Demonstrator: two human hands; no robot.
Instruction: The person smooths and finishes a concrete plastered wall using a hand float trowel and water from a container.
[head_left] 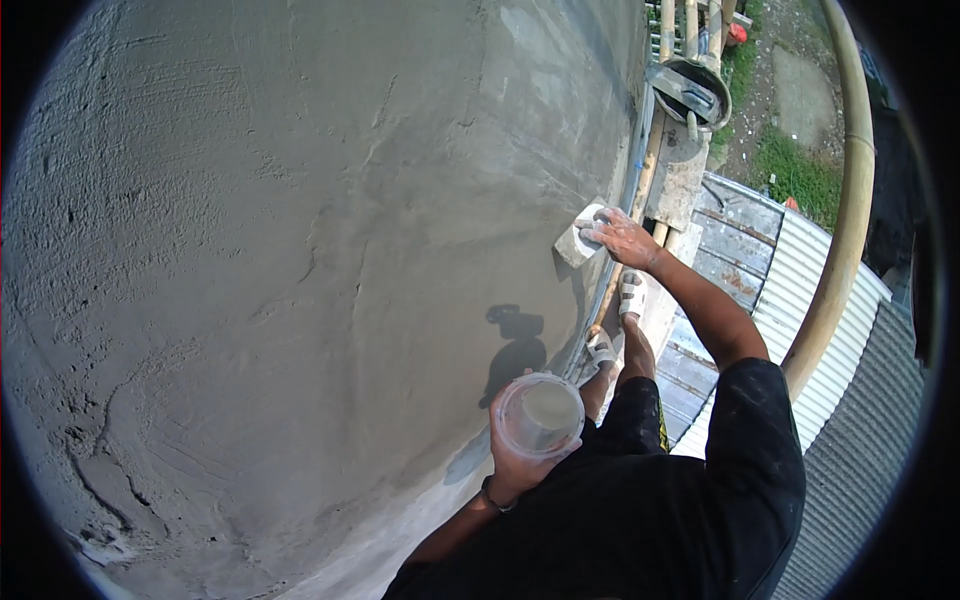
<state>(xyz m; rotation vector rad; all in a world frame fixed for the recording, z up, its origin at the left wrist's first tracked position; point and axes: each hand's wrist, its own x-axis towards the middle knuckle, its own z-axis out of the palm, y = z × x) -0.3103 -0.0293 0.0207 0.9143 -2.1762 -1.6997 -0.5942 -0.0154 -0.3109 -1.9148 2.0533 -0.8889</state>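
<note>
My right hand [624, 240] is closed on a pale, rectangular foam-like block [577, 243], which lies flat against the wet grey plaster of the wall [400, 230]. Its exact material I cannot make out. Lower down, near my chest, my left hand [512, 468] wraps round a clear plastic tub [540, 415] from the side and below. The tub is uncovered at the top and has something pale and cloudy inside, perhaps liquid. Smooth plaster surrounds the block, while the far left of the wall is rougher and cracked.
I stand on narrow scaffold boards [680, 180] with bamboo poles beside the wall. A bucket [718, 108] with a trowel [685, 92] across it stands further along. A curved bamboo rail [858, 170] runs on the right, above corrugated roofing [815, 300] below.
</note>
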